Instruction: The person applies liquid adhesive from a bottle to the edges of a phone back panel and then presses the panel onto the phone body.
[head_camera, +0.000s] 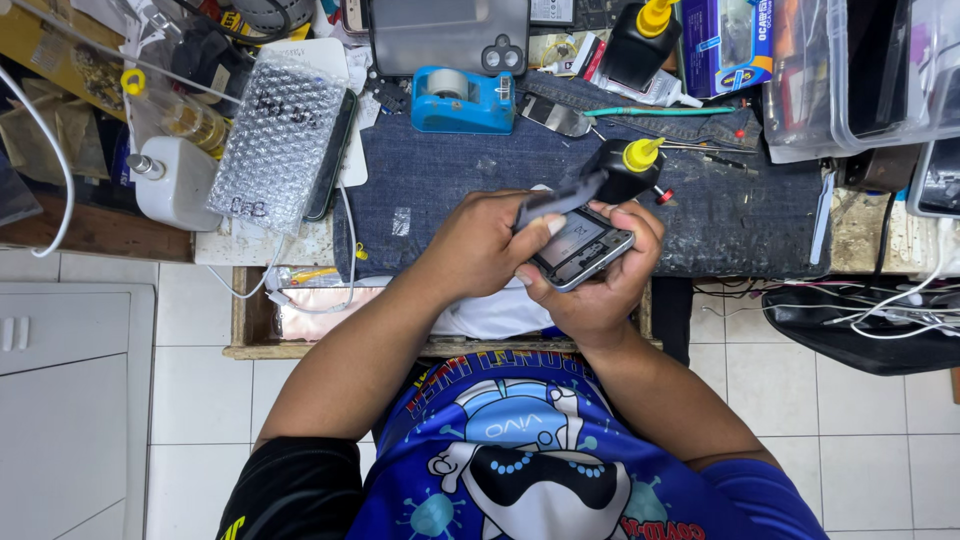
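Both hands grip: the right hand cradles an opened grey phone, the left hand peels a dark flat strip; steady pulling is needed.

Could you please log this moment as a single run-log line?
left hand: peeling grey strip | right hand: holding opened phone | beneath: denim mat
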